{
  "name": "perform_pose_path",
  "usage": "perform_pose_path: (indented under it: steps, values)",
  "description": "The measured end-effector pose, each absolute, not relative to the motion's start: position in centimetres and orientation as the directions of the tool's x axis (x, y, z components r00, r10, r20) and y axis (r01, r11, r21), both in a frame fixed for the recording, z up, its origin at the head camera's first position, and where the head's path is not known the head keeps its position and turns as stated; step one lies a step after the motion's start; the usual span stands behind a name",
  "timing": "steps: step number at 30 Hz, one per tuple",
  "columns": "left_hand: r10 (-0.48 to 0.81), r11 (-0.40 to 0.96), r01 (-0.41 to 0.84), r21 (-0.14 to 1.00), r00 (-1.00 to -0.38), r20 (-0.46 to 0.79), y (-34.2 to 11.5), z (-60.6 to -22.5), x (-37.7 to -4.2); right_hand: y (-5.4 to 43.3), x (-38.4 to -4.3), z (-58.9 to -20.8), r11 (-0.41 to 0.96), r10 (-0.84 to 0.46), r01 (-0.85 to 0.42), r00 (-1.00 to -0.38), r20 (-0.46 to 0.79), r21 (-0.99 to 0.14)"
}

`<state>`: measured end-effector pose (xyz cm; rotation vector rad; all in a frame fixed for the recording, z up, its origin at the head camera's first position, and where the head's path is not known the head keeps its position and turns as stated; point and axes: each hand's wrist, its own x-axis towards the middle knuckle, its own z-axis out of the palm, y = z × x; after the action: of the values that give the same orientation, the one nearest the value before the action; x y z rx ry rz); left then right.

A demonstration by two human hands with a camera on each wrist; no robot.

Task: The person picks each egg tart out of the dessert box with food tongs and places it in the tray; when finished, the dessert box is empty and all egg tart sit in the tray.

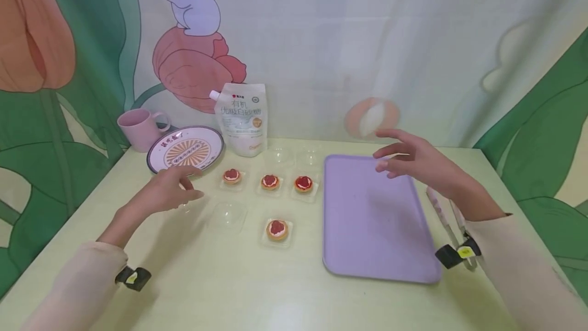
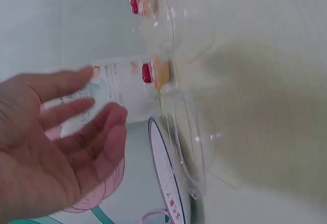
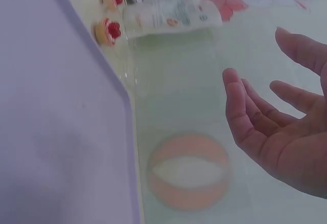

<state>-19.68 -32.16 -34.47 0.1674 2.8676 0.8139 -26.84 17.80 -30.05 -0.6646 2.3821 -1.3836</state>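
**Left Hand (image 1: 163,188) and Right Hand (image 1: 418,162) Hang Relaxed Around Four Red-Topped Tarts (image 1: 277,229)**

The left hand is raised over the pale table (image 1: 206,290), fingers loosely bent and thumb apart, gripping nothing. It is near a clear plastic dome (image 1: 226,216) and the front of a decorated plate (image 1: 216,149). The right hand, also relaxed and holding nothing, is raised over the far part of a lilac tray (image 1: 367,218).

The tarts, each with a white layer under the red topping, sit on clear square bases between the hands, left of the tray. Three form a row; the fourth sits nearer the person. Two more clear domes (image 1: 279,155) lie behind the row.

The main writing stands on a white spouted pouch (image 1: 243,121) at the back: 有机 over 优级白砂糖, organic premium white sugar. Its red brand mark is too small to read. The plate carries red Chinese characters above an orange sunburst, at too sharp a slant to read surely; it leans beside a pink mug (image 1: 140,129).

Tongs (image 1: 441,213) lie right of the tray, partly hidden by the right forearm. Both black wristbands (image 1: 133,278) bear yellow labels, illegible here. Behind hangs a curtain (image 1: 312,50) printed with a white rabbit and tulips.
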Motion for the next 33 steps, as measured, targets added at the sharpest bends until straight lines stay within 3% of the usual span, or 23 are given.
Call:
perform_pose_path:
  steps: [4, 8, 15, 24, 33]
  values:
    - [0.25, 0.819, 0.215, 0.532, -0.968, 0.007, -32.4, -35.4, -21.6, 21.2, -26.3, -31.2, 0.416, -0.526, -0.205, -0.849, -0.05, -0.886]
    - [0.277, 0.811, 0.262, 0.523, -0.96, 0.052, -32.6, -36.2, -23.7, 23.4, -25.7, -32.2, 0.395, -0.522, -0.157, -0.849, -0.081, -0.905]
    - [0.3, 0.818, 0.26, 0.513, -0.954, 0.004, -32.5, -37.1, -26.5, 26.1, -25.0, -32.9, 0.366, -0.497, -0.142, -0.865, -0.064, -0.92]
    - [0.32, 0.862, 0.241, 0.447, -0.941, -0.111, -31.8, -38.1, -28.5, 29.7, -25.0, -35.4, 0.372, -0.397, -0.015, -0.906, -0.145, -0.928]
    - [0.315, 0.825, 0.217, 0.521, -0.943, -0.105, -32.8, -38.6, -29.0, 31.3, -24.8, -36.0, 0.363, -0.397, -0.019, -0.908, -0.136, -0.932]
